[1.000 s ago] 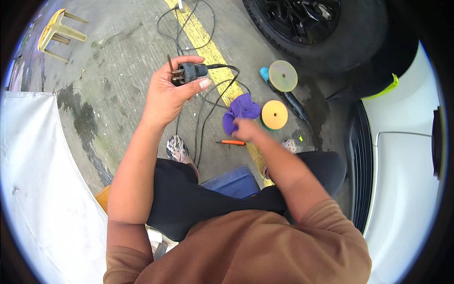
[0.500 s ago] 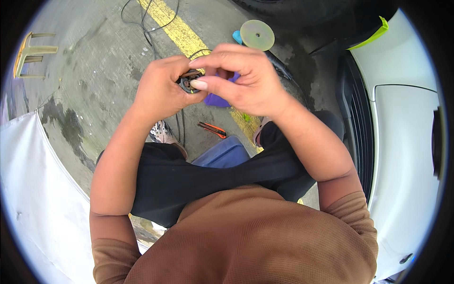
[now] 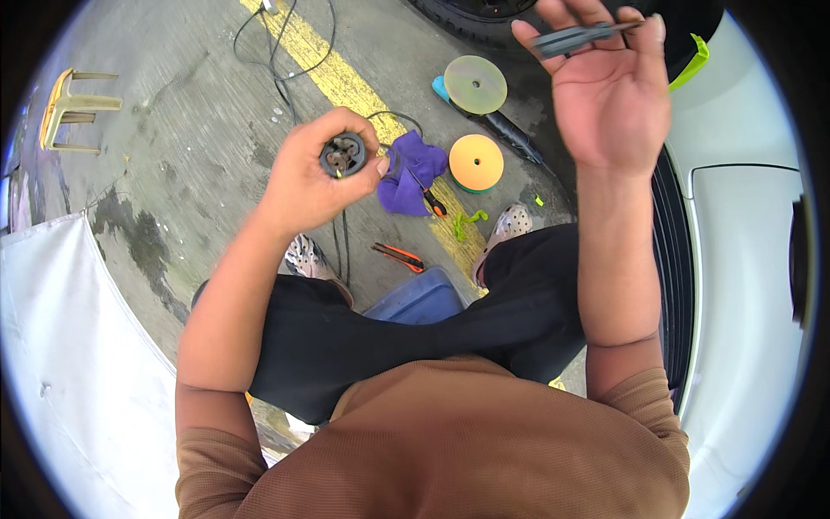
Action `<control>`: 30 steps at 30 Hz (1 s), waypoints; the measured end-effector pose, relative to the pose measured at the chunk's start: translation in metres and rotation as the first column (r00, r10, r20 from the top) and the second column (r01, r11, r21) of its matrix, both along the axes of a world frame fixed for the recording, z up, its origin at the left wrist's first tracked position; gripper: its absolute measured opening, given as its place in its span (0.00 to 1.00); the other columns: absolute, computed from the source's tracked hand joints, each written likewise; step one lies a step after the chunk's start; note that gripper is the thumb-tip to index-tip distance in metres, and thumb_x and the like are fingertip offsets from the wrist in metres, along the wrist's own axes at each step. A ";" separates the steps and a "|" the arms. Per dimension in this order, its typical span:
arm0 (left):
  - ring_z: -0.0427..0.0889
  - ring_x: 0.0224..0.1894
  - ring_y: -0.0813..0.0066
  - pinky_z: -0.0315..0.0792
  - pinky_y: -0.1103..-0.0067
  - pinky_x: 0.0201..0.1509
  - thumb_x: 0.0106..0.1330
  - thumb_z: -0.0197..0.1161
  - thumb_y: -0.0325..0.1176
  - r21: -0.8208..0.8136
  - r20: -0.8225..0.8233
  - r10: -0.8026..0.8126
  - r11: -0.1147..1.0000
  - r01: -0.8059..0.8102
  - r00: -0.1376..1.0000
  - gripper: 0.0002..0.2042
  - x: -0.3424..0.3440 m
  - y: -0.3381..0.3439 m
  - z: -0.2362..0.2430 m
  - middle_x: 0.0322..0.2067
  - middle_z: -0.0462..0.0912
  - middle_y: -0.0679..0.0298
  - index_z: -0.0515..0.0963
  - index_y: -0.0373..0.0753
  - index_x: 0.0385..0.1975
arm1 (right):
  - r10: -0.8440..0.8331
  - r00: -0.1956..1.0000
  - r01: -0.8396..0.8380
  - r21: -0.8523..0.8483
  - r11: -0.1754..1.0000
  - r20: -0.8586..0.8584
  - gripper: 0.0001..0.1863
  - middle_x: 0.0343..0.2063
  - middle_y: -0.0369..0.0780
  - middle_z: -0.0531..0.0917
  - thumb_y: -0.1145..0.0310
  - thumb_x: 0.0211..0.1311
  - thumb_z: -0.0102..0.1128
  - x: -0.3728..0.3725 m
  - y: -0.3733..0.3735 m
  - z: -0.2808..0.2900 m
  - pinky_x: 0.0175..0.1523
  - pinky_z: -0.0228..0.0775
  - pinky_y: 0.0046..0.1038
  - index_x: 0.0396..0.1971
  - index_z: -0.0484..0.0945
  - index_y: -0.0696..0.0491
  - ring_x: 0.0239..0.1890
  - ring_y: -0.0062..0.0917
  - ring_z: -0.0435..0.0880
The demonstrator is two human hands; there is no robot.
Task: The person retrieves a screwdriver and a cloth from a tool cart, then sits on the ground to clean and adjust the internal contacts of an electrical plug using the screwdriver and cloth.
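Observation:
My left hand wraps round a black round electrical fitting. Its open end faces up, showing brownish metal parts inside and a small yellow-green bit at the rim. Dark cable hangs below this hand. Up at the far right, before the car tire, my raised right hand has its palm turned up and fingers curled. Across its fingers lies a flat dark grey piece with a thin brownish end; blur hides its exact kind. The two hands are well apart.
Between my feet lie a purple cloth, a screwdriver, an orange utility knife and a blue plastic box. Beyond are an orange polishing pad and a polisher. A white car stands right, a plastic chair far left.
My right hand has left the fitting and swung up and to the right, carrying the grey piece. My left hand still holds the fitting, whose open end now shows fully.

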State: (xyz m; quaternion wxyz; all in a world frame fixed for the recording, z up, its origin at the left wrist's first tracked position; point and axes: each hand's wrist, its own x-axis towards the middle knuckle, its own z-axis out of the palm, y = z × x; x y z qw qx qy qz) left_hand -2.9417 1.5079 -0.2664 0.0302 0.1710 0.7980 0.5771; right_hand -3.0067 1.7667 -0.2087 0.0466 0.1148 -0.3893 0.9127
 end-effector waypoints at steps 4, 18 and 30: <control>0.80 0.29 0.74 0.72 0.79 0.35 0.51 0.75 0.24 -0.071 -0.307 -0.012 0.997 -0.010 0.952 0.10 0.000 -0.003 0.010 0.28 0.81 0.65 0.81 0.39 0.31 | 0.336 0.898 -0.349 -0.007 0.937 0.285 0.19 0.22 0.32 0.70 0.52 0.79 0.40 0.018 -0.010 -0.017 0.28 0.66 0.21 0.46 0.75 0.49 0.18 0.19 0.63; 0.75 0.20 0.80 0.66 0.83 0.24 0.49 0.76 0.22 -0.069 -0.334 0.140 0.983 -0.172 0.932 0.13 0.001 -0.018 0.015 0.19 0.77 0.68 0.74 0.41 0.23 | 0.302 0.893 0.220 0.909 0.354 -0.333 0.07 0.23 0.42 0.83 0.73 0.57 0.68 0.061 -0.035 -0.002 0.31 0.72 0.30 0.34 0.83 0.57 0.24 0.35 0.82; 0.75 0.16 0.79 0.66 0.82 0.21 0.50 0.76 0.25 -0.227 -0.422 0.088 0.953 -0.199 0.903 0.12 0.001 -0.014 0.020 0.15 0.75 0.68 0.75 0.42 0.22 | 0.313 0.873 0.279 0.910 0.307 -0.373 0.06 0.21 0.42 0.81 0.72 0.56 0.68 0.060 -0.044 -0.004 0.29 0.71 0.32 0.34 0.83 0.56 0.23 0.37 0.81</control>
